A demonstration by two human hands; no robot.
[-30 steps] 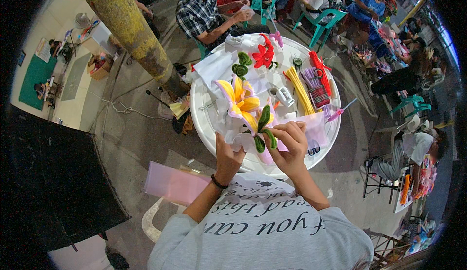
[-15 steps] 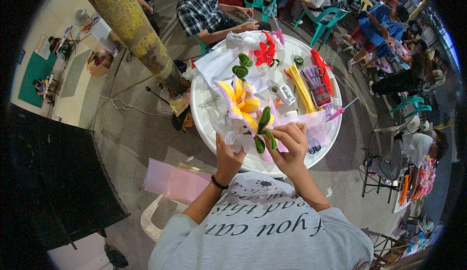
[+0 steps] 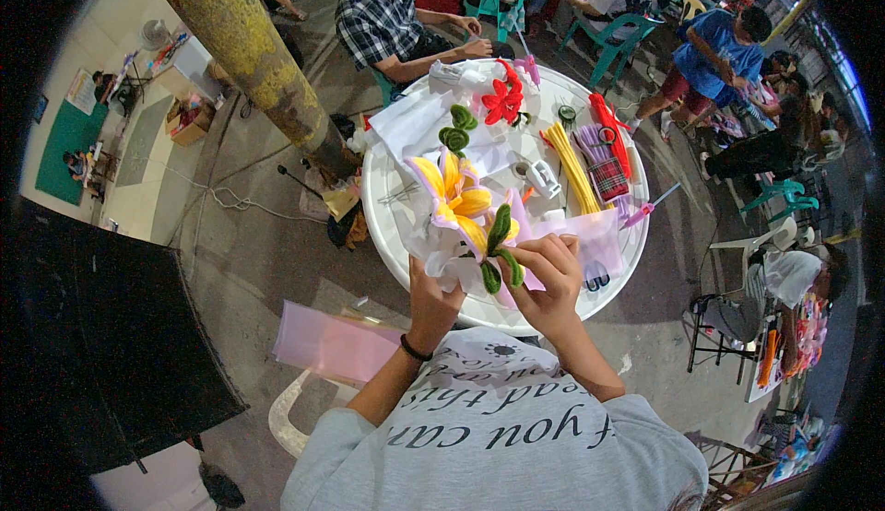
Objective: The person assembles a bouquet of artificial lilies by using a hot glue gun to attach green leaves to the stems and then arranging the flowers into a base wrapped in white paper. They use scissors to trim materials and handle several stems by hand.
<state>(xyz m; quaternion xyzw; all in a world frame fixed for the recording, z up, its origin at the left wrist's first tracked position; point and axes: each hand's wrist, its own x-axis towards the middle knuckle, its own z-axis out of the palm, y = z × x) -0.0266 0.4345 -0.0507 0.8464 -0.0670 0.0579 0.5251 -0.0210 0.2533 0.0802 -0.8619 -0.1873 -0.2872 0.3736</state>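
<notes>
My left hand (image 3: pixel 433 301) is closed round the gathered white wrapping (image 3: pixel 426 246) of a bouquet, held over the near side of the round table. In it stands a large yellow flower (image 3: pixel 454 199) with pale purple edges, fuzzy like pipe cleaner. Fuzzy green leaves (image 3: pixel 499 228) sit at its lower right. My right hand (image 3: pixel 551 281) pinches the edge of a green leaf between thumb and fingers. Beyond the bouquet are more dark green leaves (image 3: pixel 457 129) and a red fuzzy flower (image 3: pixel 502 103). The wrapping hides the stems.
The white round table (image 3: pixel 636 239) holds yellow pipe cleaners (image 3: pixel 572 168), purple ones (image 3: pixel 592 147), red ones (image 3: pixel 612 138), a white plastic tool (image 3: pixel 542 179) and scissors (image 3: pixel 597 282). Pink sheets (image 3: pixel 336 340) lie left of me. A person in a checked shirt (image 3: pixel 373 27) sits across; a yellow post (image 3: pixel 244 55) stands left.
My hands and the bouquet stay nearly still, with the flower shifted very slightly. In the background, a person in a blue shirt stands more upright.
</notes>
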